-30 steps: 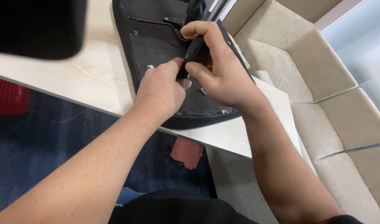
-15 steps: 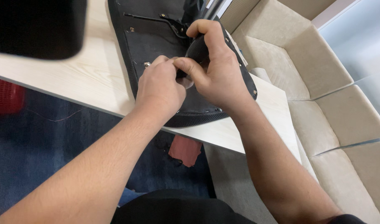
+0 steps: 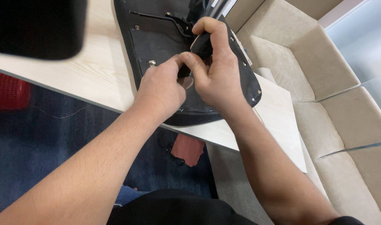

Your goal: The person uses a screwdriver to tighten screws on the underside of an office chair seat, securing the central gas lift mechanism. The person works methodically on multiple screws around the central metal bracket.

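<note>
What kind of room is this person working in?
Probably a lounge or office corner, not a factory: a pale wooden table, a beige sofa beside it, and dark blue carpet underfoot.

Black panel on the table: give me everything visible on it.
The black panel lies flat on the light wooden table, its rounded end overhanging the near edge. Fabric-like face, ribbed rim, small silver fasteners, a thin black metal lever near the top. The left hand and right hand press on its middle.
</note>
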